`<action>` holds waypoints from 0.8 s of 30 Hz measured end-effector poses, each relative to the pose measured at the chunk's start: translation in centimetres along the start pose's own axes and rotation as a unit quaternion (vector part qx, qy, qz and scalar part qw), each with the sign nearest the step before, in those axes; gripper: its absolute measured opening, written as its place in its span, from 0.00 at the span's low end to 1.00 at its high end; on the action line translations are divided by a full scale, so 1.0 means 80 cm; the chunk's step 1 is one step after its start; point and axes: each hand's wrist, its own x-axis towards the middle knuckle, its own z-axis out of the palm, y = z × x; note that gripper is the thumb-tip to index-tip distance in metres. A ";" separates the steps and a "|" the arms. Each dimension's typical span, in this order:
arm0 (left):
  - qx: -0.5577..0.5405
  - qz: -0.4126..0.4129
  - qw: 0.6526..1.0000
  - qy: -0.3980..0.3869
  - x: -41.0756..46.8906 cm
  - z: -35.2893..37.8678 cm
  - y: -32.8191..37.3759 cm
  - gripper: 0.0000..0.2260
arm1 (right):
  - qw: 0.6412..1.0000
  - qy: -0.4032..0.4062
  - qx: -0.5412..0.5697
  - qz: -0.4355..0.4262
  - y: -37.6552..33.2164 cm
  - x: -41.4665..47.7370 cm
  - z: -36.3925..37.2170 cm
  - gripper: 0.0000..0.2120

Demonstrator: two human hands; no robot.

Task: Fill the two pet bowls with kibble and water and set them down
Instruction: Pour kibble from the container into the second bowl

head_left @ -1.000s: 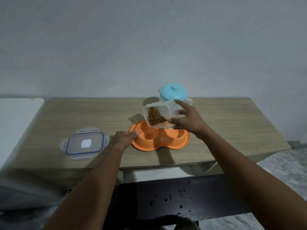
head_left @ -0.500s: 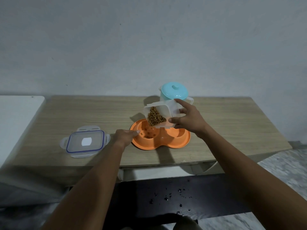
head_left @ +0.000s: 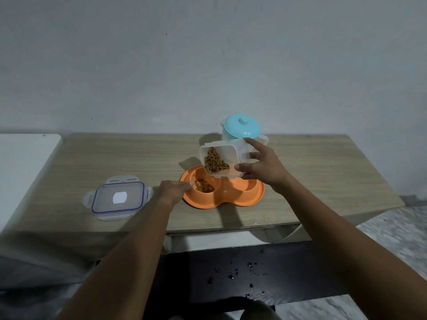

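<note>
An orange double pet bowl (head_left: 233,200) lies on the wooden table (head_left: 115,158). My right hand (head_left: 263,167) grips a clear plastic container (head_left: 227,155) of brown kibble, tilted above the left well. Kibble (head_left: 204,187) lies in that left well; the right well looks empty. My left hand (head_left: 173,189) rests at the bowl's left rim, fingers together, touching the edge. A clear pitcher with a turquoise lid (head_left: 241,127) stands just behind the container.
The container's clear lid with blue seal (head_left: 117,197) lies flat on the table to the left. A white surface (head_left: 20,162) adjoins the table's left end. Below the front edge is a dark shelf (head_left: 231,273) with scattered specks.
The container has tipped further over the left well and kibble has dropped into it. My left hand stays at the bowl's rim.
</note>
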 end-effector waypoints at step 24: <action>-0.004 -0.009 1.000 -0.004 0.003 -0.002 -0.004 0.20 | 1.000 0.002 0.008 0.005 0.003 -0.001 0.002 0.44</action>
